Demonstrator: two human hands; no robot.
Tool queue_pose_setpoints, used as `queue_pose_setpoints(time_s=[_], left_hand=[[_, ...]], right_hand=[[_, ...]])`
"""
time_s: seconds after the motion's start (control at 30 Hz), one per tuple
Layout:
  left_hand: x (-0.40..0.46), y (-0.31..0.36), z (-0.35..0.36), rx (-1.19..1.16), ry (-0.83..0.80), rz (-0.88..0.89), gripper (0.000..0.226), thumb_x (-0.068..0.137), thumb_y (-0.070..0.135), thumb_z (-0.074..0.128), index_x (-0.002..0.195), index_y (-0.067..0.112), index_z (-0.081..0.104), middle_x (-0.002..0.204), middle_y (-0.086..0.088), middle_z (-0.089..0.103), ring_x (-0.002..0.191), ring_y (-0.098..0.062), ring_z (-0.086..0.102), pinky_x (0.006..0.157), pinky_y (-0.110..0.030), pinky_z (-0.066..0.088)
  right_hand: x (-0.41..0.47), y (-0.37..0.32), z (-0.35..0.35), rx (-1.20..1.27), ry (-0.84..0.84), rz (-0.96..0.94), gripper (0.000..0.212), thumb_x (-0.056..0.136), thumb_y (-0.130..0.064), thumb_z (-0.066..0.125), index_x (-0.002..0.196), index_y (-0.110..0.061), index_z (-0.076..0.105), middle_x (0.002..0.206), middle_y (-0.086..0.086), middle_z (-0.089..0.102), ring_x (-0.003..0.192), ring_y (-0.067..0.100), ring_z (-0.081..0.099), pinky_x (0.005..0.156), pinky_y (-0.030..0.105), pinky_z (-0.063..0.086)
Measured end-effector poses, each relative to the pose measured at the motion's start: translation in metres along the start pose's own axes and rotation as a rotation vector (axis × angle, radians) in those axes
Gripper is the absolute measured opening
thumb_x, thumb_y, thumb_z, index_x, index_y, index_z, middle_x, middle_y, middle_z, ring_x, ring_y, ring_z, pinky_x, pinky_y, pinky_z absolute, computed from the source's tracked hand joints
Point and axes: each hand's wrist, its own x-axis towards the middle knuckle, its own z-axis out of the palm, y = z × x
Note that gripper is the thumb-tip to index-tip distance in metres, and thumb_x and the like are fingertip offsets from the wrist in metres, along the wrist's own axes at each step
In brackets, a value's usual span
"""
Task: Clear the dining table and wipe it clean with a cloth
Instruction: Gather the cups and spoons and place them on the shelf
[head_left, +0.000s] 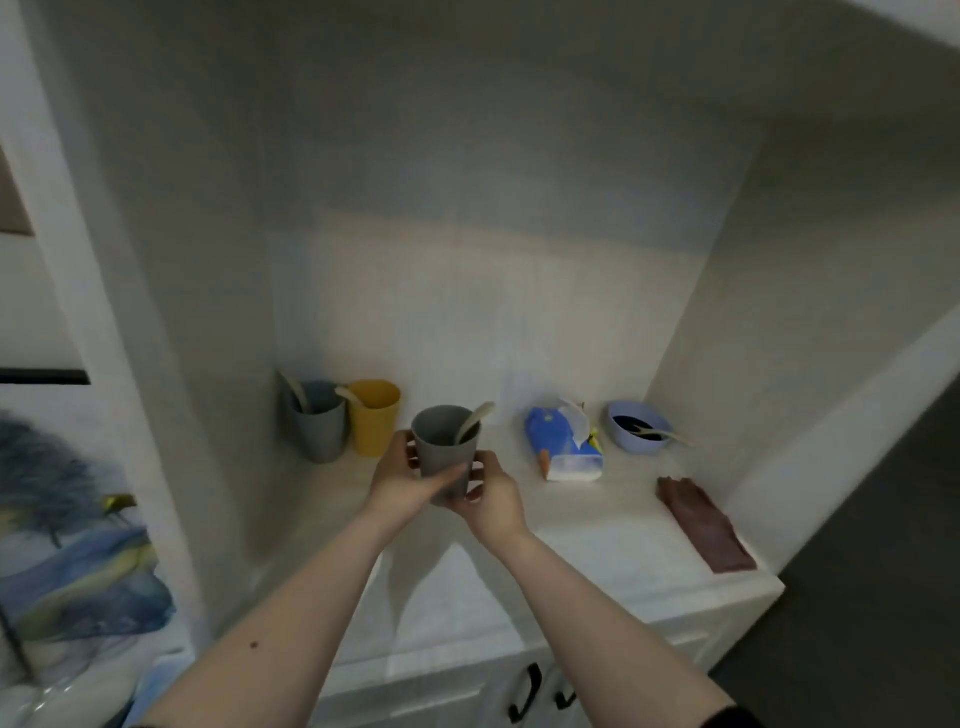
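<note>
While both hands hold it above a white counter (597, 551), a grey cup (445, 452) sits upright at the centre of the view, with a pale spoon (474, 423) leaning loose inside it and poking past the rim. The left hand (397, 480) wraps its fingers round the cup's left side; the right hand (491, 499) cups the lower right side, thumb across the front. The cup looks like light, stiff plastic with a smooth, tapered wall, so it probably slips easily; a grip around the middle, as here, seems safest, and keeping it level should stop the spoon tipping out. Whether anything else is inside cannot be seen. Behind it to the left, against the alcove wall, stand a blue-grey cup (316, 423) and a yellow cup (374, 415), touching, each with a spoon. To the right lie a blue tissue pack (563, 441), a lilac bowl (639, 426) holding dark contents and a utensil, and, nearer the counter's front edge, a brown cloth (704, 525).
</note>
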Motion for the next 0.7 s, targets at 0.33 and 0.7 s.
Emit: queue_pose_setpoints(time_s=[0.33,0.7], left_hand=[[0.063,-0.055,-0.012,-0.049,-0.147,0.004,0.058,0.072,0.027,0.08,0.123,0.023,0.054,0.117,0.0,0.065,0.108,-0.017,0.062,0.089,-0.035,0.055],[0.091,-0.055,0.005,0.128,-0.067,-0.089,0.022,0.091,-0.008,0.044,0.108,-0.007,0.058,0.104,-0.01,0.06,0.094,-0.018,0.057,0.081,-0.024,0.04]], right_hand=[[0.077,0.017,0.053,-0.103,-0.067,0.09,0.03,0.077,-0.021,0.072,0.1,-0.01,0.056,0.104,0.01,0.066,0.091,0.026,0.062,0.077,0.036,0.053],[0.12,0.024,0.066,0.078,0.003,0.19,0.036,0.078,-0.004,0.071,0.098,-0.008,0.042,0.097,0.011,0.057,0.079,0.018,0.054,0.053,0.012,0.039]])
